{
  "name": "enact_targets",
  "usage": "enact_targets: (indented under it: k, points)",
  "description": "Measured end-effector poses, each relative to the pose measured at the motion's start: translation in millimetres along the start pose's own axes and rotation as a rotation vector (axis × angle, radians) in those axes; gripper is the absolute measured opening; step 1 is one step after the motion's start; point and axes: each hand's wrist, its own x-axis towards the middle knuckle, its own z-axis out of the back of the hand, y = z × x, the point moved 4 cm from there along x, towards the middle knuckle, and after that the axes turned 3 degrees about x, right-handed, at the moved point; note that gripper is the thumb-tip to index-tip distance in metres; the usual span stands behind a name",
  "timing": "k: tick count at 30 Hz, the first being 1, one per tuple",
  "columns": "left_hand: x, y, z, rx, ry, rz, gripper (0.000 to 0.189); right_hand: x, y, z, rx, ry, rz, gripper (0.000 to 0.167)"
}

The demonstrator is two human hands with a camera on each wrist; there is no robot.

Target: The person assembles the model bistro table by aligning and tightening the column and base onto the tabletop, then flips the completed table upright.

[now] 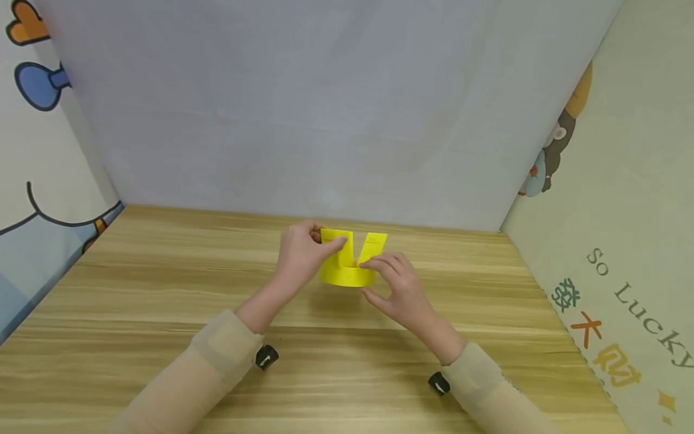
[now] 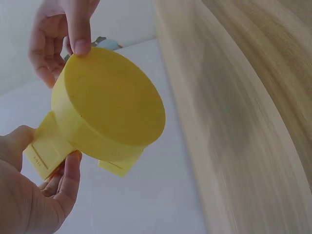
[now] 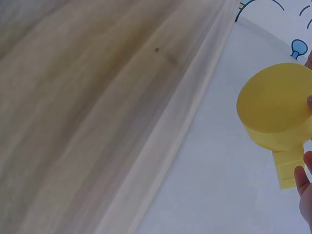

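Both hands hold a yellow round piece (image 1: 347, 277) above the wooden table. It looks like a shallow cup with a flat disc base, and two flat tabs rise from its rim with a gap between them. My left hand (image 1: 303, 253) pinches the left tab, thumb on the near face. My right hand (image 1: 401, 289) grips the rim at the right, thumb under the base and fingertips above. In the left wrist view the yellow piece (image 2: 117, 97) shows its smooth underside. The right wrist view has the yellow piece (image 3: 278, 102) at the right edge, with fingers (image 3: 302, 180) near a tab.
The wood-grain table (image 1: 162, 271) spreads all around below the hands. A plain pale wall (image 1: 303, 120) stands behind it. Printed side panels with cartoon shapes and lettering (image 1: 640, 307) border it left and right. Small black devices (image 1: 266, 357) sit by both wrists.
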Motion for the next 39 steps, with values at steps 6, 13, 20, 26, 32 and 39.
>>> enact_targets:
  k: [6, 13, 20, 26, 32, 39]
  points:
    - [-3.8, -0.1, -0.6, 0.003, -0.004, 0.009, 0.044, 1.1, 3, 2, 0.009, -0.004, 0.052, 0.041]
    - [-4.9, 7.7, -3.1, -0.050, 0.084, -0.018, 0.057, 0.7, 2, 9, 0.105, 0.027, 0.012, 0.039]
    - [-11.2, 16.0, 4.3, -0.050, 0.218, -0.251, 0.063, 1.9, -1, 18, 0.295, 0.002, -0.179, 0.037]
    - [-26.7, 17.9, 7.9, 0.047, 0.253, -0.459, 0.084, 11.0, 8, 30, 0.406, -0.008, -0.415, 0.029]
    - [-41.7, 16.4, 2.2, 0.184, 0.240, -0.694, 0.107, 8.2, -3, 30, 0.561, -0.002, -0.666, 0.025]
    - [-48.6, 18.4, -6.8, 0.288, 0.180, -0.808, 0.120, -1.4, -17, 21, 0.736, -0.003, -0.823, 0.032]
